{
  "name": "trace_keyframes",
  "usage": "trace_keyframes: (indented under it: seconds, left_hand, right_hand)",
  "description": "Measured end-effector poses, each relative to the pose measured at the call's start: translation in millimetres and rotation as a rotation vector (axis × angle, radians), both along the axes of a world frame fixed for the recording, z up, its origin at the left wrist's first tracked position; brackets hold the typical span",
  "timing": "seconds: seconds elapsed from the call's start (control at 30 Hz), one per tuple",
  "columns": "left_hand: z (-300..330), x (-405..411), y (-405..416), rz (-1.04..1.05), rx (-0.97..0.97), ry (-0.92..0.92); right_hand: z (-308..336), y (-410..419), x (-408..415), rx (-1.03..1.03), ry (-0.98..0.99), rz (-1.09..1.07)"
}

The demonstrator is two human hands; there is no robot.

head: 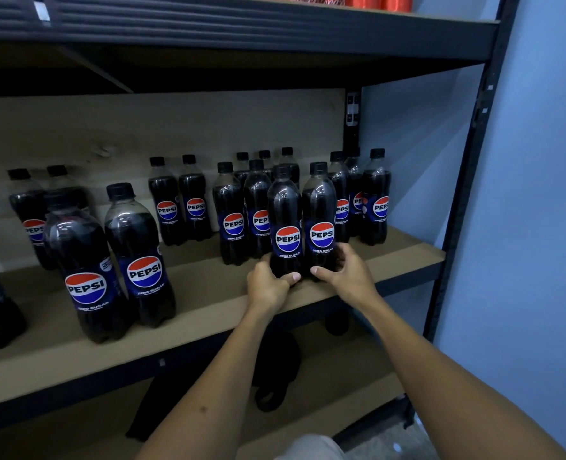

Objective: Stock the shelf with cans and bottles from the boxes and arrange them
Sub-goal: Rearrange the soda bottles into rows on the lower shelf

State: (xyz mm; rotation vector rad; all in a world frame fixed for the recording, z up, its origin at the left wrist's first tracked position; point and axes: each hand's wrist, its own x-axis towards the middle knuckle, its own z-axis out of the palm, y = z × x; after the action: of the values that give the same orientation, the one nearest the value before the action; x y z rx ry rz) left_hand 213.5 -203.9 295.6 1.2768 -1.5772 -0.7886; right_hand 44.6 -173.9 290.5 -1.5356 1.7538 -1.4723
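Two dark Pepsi Zero Sugar bottles stand side by side near the front edge of the brown middle shelf (208, 293). My left hand (268, 283) grips the base of the left bottle (285, 220). My right hand (348, 273) grips the base of the right bottle (320, 217). Both bottles are upright with labels facing me. Several more Pepsi bottles (242, 210) stand in rows behind them, and a pair (139, 254) stands to the left, close to the front.
Red cans (378, 1) sit on the top shelf at upper right. A black upright post (457, 210) frames the rack on the right, next to a blue wall. Dark objects (275, 366) lie on the lower shelf below my arms.
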Motion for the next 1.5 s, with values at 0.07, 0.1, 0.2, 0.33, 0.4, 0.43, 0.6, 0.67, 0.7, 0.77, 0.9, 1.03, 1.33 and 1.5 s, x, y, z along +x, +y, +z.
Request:
trace_keyframes:
  seconds: [0.07, 0.1, 0.2, 0.33, 0.4, 0.43, 0.6, 0.67, 0.7, 0.77, 0.9, 1.03, 1.33, 1.5]
  left_hand:
    - [0.5, 0.3, 0.3, 0.003, -0.002, 0.001]
    - [0.1, 0.3, 0.0, 0.002, 0.0, 0.002]
    - [-0.5, 0.6, -0.4, -0.007, 0.003, -0.006]
    - [0.1, 4.4, 3.6, -0.019, -0.001, -0.055]
    - [0.2, 11.7, 8.0, -0.011, -0.002, -0.083]
    - [0.1, 18.1, 10.7, 0.008, 0.001, -0.098]
    - [2.1, 80.1, 35.4, 0.152, 0.016, -0.147]
    - [1.8, 111.4, 50.3, 0.21, -0.036, -0.131]
    - [2.4, 127.0, 59.2, 0.244, -0.062, -0.112]
    - [2.5, 158.4, 77.6, 0.336, -0.118, -0.062]
    - [0.5, 215.3, 99.4, 0.531, -0.208, 0.099]
    - [1.9, 264.1, 90.6, 0.434, -0.147, 0.081]
    - [1.8, 290.7, 63.4, 0.423, -0.079, -0.06]
    - [1.4, 305.9, 68.3, 0.451, -0.09, -0.048]
  right_hand:
    - [1.0, 1.1, 0.8, 0.005, 0.004, -0.002]
    - [1.2, 1.5, 0.6, 0.01, 0.005, -0.004]
    - [1.4, 2.9, 1.1, 0.022, 0.014, -0.005]
    - [3.3, 8.4, 10.8, 0.037, 0.086, -0.086]
    - [5.3, 15.0, 20.3, 0.063, 0.059, -0.188]
    - [6.0, 19.6, 26.4, 0.058, 0.034, -0.24]
    - [0.2, 40.8, 79.4, -0.088, 0.04, -0.212]
    - [-2.2, 43.3, 109.7, -0.111, 0.079, -0.099]
    - [-2.5, 42.6, 125.9, -0.106, 0.097, -0.037]
    - [-1.4, 37.1, 158.9, -0.059, 0.122, 0.092]
    - [7.8, 23.6, 214.8, 0.128, 0.078, 0.347]
    - [5.0, 7.5, 258.5, 0.086, -0.014, 0.451]
    - [1.5, -2.5, 292.4, 0.036, -0.001, 0.386]
    - [3.1, 6.8, 310.5, -0.029, 0.02, 0.339]
